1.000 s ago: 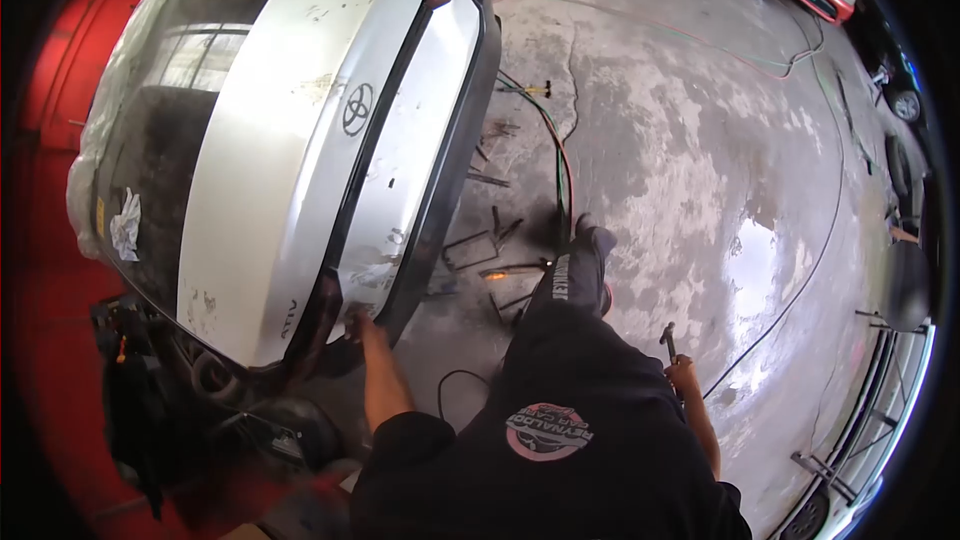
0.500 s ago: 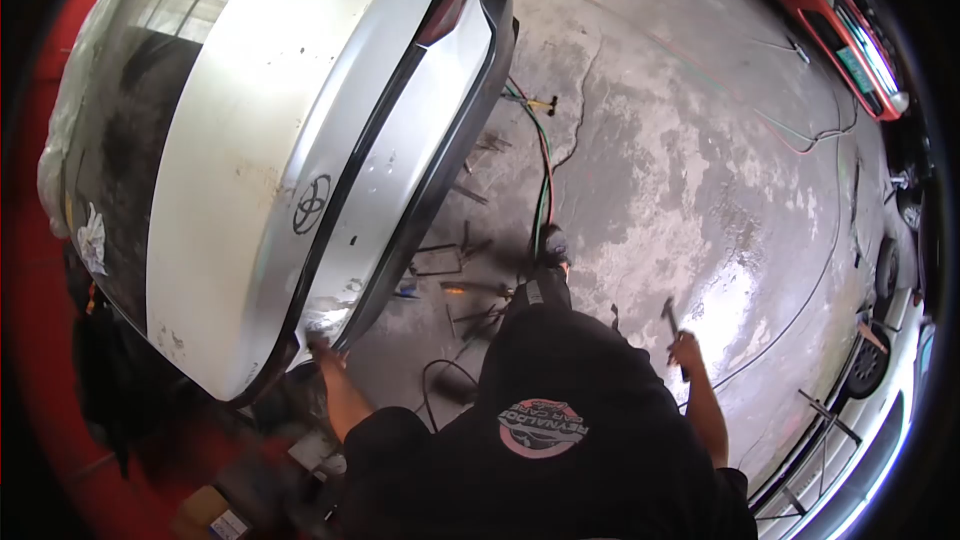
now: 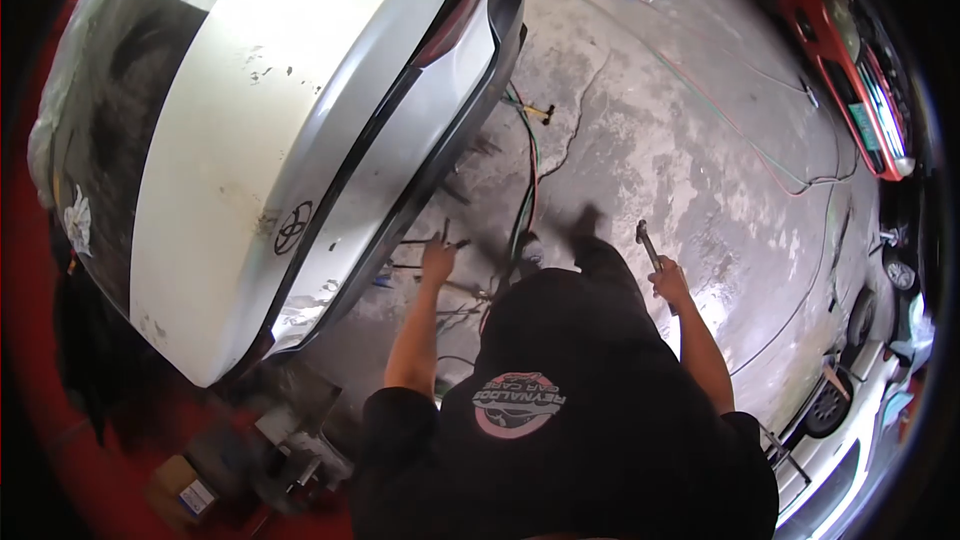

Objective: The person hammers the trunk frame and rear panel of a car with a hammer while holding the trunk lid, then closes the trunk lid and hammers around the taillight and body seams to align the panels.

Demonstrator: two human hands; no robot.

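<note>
My left hand (image 3: 438,260) is over the floor just right of the car's rear bumper, touching nothing of the car. Its fingers are small and blurred against dark metal pieces on the floor, so their pose is unclear. My right hand (image 3: 669,281) is closed around the handle of a hammer (image 3: 645,238), whose head points forward and up. To the left stands a white and silver car (image 3: 240,140) with a round emblem on its trunk lid. Worn, scuffed patches show on the bumper's near corner (image 3: 305,310).
Red and green hoses (image 3: 525,195) run over the concrete floor (image 3: 620,150), near a yellow-handled tool (image 3: 540,114). A red car part (image 3: 850,90) and a white car (image 3: 835,470) are at the right. A cardboard box (image 3: 180,488) sits lower left.
My left hand has left the bumper corner and moved right and forward. My right hand has moved forward with the hammer. A leg has swung forward, and the view has shifted slightly.
</note>
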